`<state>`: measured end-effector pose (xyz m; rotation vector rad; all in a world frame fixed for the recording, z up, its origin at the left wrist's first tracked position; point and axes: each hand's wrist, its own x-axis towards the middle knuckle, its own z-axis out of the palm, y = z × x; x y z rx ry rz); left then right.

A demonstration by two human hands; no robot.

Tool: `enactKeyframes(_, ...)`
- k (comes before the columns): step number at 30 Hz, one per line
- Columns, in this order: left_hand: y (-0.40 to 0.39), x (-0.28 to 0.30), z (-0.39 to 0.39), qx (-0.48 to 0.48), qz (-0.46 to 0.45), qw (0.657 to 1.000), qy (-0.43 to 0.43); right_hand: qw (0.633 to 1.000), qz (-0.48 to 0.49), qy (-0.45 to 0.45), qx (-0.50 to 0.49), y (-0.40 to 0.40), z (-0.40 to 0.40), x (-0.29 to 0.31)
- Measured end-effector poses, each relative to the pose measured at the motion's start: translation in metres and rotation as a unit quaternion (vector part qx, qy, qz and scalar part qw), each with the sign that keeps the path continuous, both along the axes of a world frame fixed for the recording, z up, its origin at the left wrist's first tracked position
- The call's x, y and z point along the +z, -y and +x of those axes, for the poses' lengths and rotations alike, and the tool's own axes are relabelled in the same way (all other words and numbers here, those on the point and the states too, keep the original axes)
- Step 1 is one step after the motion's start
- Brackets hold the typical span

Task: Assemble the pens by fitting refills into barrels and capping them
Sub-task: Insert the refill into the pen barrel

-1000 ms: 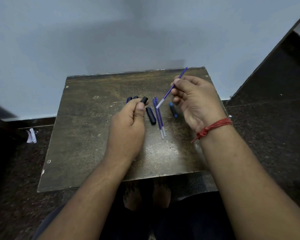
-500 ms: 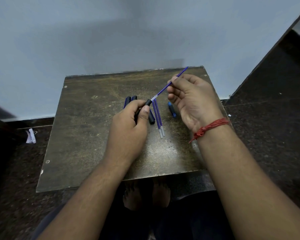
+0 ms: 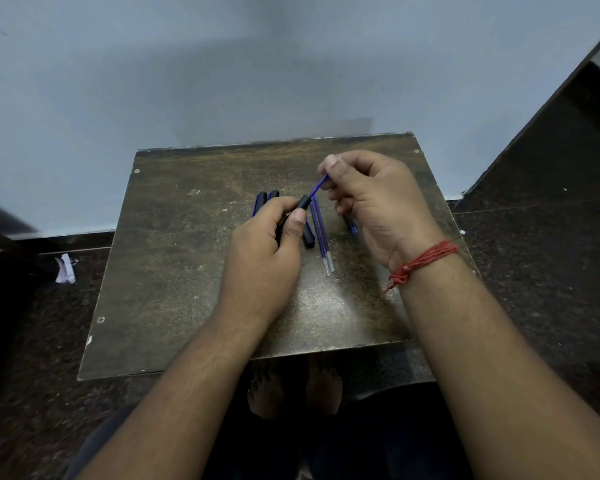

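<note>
Matte black plastic pen barrel (image 3: 303,203) being gripped by left hand (image 3: 264,251), mostly hidden inside the fist, thin blue refill (image 3: 317,187) being pinched by right hand (image 3: 378,206), its end seated in the barrel mouth, above worn dark wooden board (image 3: 174,271), blue cap (image 3: 352,227) being half covered beyond.

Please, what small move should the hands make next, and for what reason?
Probably the right hand should push the blue refill further into the black barrel held by the left hand: the refill's lower end sits at the barrel's mouth, yet part remains exposed.
</note>
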<state>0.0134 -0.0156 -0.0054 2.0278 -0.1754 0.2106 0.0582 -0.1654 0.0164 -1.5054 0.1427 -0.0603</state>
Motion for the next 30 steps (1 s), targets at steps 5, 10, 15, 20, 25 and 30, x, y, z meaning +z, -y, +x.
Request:
enactKeyframes(5, -0.001, 0.0, -0.001, 0.003, 0.002, 1.0, 0.002, 1.0, -0.014, 0.009, 0.025, -0.004, 0.0, 0.0)
enactKeyframes(10, 0.001, 0.002, -0.002, -0.004, -0.001, 1.0, 0.002, 0.998, -0.025, -0.003, 0.064, -0.001, -0.001, -0.001)
enactKeyframes(15, 0.0, 0.003, -0.002, -0.005, -0.019, 1.0, -0.007, 0.995, -0.03, -0.002, 0.095, 0.0, -0.001, 0.0)
enactKeyframes(20, -0.002, 0.003, -0.001, 0.005, -0.025, 1.0, -0.011, 0.982, -0.191, -0.003, -0.004, 0.013, 0.0, 0.002)
enactKeyframes(25, -0.004, 0.004, 0.001, 0.019, -0.019, 1.0, -0.015, 0.87, -0.491, -0.018, -0.039, 0.026, -0.001, 0.0)
enactKeyframes(30, -0.004, 0.003, 0.001, 0.024, -0.022, 0.999, -0.013, 0.787, -0.617, -0.026, 0.004, 0.01, -0.004, -0.013)
